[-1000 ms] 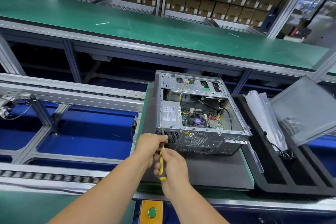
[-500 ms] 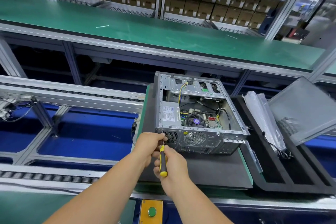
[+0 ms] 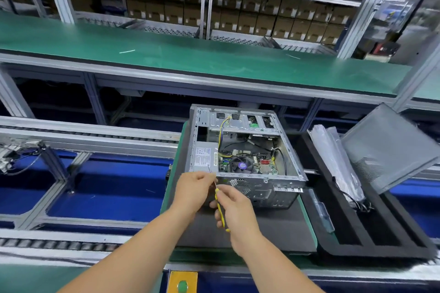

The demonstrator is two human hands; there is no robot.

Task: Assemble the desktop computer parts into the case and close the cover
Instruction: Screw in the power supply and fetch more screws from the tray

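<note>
An open grey computer case (image 3: 281,188) lies on its side on a dark mat (image 3: 273,228), with its motherboard, fan and cables showing. The power supply (image 3: 202,158) sits in the case's left part. My right hand (image 3: 234,211) is closed on a yellow-handled screwdriver (image 3: 220,209) whose thin shaft points up toward the case's near left corner. My left hand (image 3: 194,191) pinches the shaft near its tip, right against that corner. The grey side cover (image 3: 390,147) leans tilted at the far right.
A black foam tray (image 3: 371,240) right of the mat holds a plastic bag (image 3: 333,157) with a black cable. Roller conveyor rails (image 3: 88,133) run to the left over blue flooring. A green bench (image 3: 190,54) spans behind. A yellow box with a green button (image 3: 182,283) is below.
The screwdriver has tilted and its tip has risen above the case's top edge; my right hand slid slightly right and down. The case stays put.
</note>
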